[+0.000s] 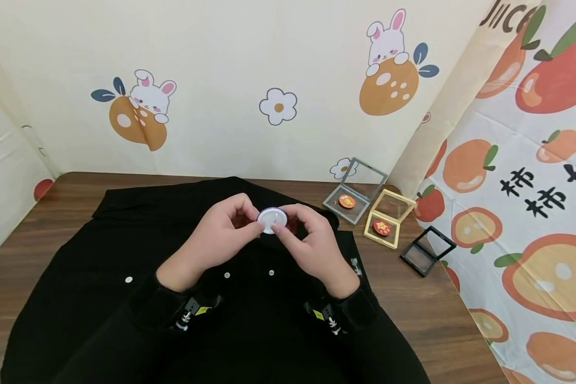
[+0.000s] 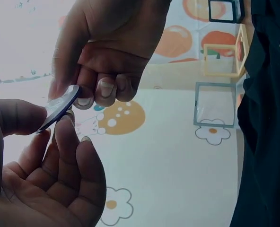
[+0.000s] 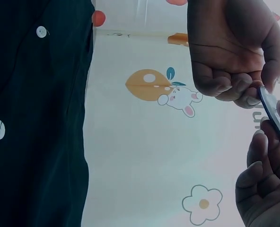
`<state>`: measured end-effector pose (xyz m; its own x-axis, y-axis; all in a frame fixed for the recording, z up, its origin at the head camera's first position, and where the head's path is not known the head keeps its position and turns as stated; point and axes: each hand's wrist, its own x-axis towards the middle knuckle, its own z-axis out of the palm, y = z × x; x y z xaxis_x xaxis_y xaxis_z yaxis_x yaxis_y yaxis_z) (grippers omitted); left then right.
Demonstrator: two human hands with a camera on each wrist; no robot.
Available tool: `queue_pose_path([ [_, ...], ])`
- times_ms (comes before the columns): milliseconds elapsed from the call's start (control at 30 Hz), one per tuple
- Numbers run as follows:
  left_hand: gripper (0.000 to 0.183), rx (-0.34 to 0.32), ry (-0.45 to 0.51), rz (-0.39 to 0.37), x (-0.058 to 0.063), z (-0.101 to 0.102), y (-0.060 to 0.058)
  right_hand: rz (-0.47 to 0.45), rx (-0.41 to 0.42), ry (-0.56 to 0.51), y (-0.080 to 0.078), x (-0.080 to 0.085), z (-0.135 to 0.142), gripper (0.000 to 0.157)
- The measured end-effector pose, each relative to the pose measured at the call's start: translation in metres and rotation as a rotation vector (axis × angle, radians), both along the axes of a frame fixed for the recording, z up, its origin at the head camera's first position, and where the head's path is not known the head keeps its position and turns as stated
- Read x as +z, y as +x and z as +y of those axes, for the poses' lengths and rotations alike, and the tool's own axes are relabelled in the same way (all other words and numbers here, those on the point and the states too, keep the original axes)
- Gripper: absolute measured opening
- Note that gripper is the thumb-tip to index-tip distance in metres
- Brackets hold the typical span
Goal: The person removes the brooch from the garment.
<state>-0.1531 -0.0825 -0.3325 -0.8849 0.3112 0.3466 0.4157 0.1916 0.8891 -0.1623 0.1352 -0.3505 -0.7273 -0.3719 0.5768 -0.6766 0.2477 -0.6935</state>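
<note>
Over the black shirt, both hands hold a round badge [image 1: 272, 218] by its edge, its pale white back facing up and a dark blue-purple rim around it. My left hand [image 1: 216, 232] pinches one side between thumb and fingers. The opposite side is pinched by my right hand [image 1: 312, 240]. Seen edge-on in the left wrist view, the badge [image 2: 62, 108] is a thin, slightly domed disc; its front face is hidden. The black shirt [image 1: 77, 298] with white buttons [image 1: 227, 275] lies spread on the table below the hands.
Right of the shirt stand three open clear-windowed cases: a grey one [image 1: 327, 201] with an orange badge [image 1: 346, 201], a yellow one [image 1: 389, 244] with a red badge [image 1: 382, 228], and a black one [image 1: 420, 260]. A printed cloth [image 1: 317, 48] hangs behind the wooden table [image 1: 441, 320].
</note>
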Motion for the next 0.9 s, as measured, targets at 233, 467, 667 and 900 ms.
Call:
queue_pose_path([
  [233,0.011,-0.024,-0.008,0.019,0.0002,0.0015,0.0046,-0.017,0.016,-0.015,0.0043,0.0003,0.001,0.015],
  [467,0.013,-0.039,-0.009,0.054,0.0006,0.0039,0.0082,-0.046,0.03,-0.041,0.0083,0.0016,0.0021,0.012],
  [667,0.012,-0.032,-0.006,0.069,-0.0005,0.0045,0.0077,-0.051,0.03,-0.048,0.0085,0.0023,0.0019,0.012],
  [900,0.013,-0.018,-0.022,0.117,0.0013,0.0041,0.006,-0.047,0.043,-0.076,0.0057,0.0042,-0.0004,0.011],
])
